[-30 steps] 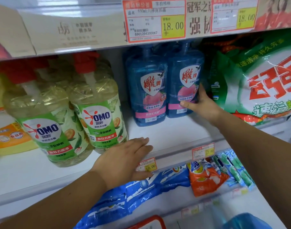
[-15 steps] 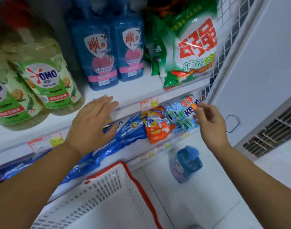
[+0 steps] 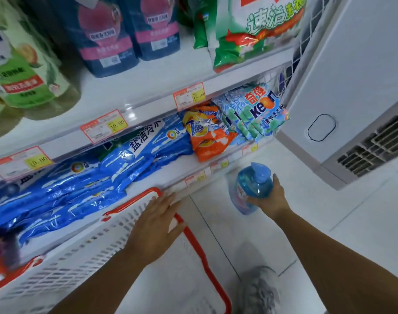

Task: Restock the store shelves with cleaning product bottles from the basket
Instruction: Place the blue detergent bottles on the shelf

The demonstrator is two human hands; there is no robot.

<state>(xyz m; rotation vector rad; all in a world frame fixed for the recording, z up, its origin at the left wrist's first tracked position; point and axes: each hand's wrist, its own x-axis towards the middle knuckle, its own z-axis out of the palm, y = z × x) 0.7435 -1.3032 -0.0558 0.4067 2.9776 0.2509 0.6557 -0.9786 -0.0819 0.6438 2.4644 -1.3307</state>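
A blue pump bottle stands on the white floor beside the shelf unit, and my right hand grips its shoulder from the right. My left hand hovers flat, fingers straight, over the far rim of the white basket with a red rim; no bottles show inside the part of the basket in view. Two dark blue bottles with pink labels stand on the upper shelf, with green-labelled OMO bottles to their left.
Green and white detergent bags fill the upper shelf's right end. Blue, orange and pale blue detergent packs lie on the lower shelf. A white appliance with a vent stands at the right. A grey shoe is on the floor.
My view dropped from the shelf to the floor. My right hand left the shelved blue bottle, came down and took hold of the bottle on the floor. My left hand moved from the shelf edge to the basket.
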